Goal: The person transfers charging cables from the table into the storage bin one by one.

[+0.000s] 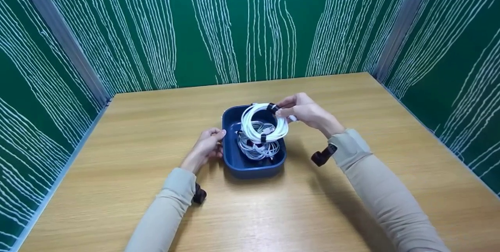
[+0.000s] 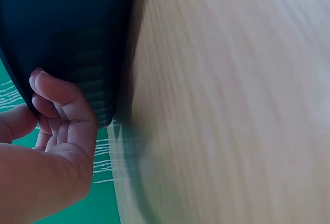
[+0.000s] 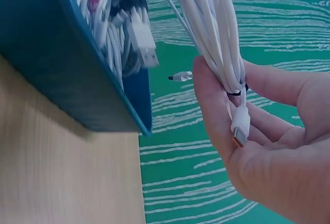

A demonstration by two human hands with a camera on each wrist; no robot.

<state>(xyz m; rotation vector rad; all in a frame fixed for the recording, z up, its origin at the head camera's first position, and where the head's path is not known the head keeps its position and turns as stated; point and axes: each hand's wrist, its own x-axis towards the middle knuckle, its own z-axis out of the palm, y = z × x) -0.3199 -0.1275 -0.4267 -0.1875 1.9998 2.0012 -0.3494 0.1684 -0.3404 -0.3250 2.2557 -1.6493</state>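
Note:
A dark blue plastic bin (image 1: 254, 172) stands on the table, with coiled white cables (image 1: 256, 153) lying inside it. At its left side my left hand (image 1: 207, 144) pinches the rim, thumb on the edge and curled fingers against the outer wall, as the left wrist view shows. Over the bin my right hand (image 1: 306, 111) holds a coiled white USB cable (image 1: 247, 127) by its black-strapped upper right part. In the right wrist view a USB-C plug (image 3: 240, 127) hangs from this coil near the palm. Among the cables in the bin, a USB-A plug (image 3: 145, 46) shows.
The wooden table (image 1: 156, 127) spreads around the bin. Green panels with white wavy lines (image 1: 250, 29) rise behind the table and at both sides, with grey posts (image 1: 66, 37) at the corners. A small black device (image 1: 322, 157) sits on the right wrist, another (image 1: 199, 194) on the left.

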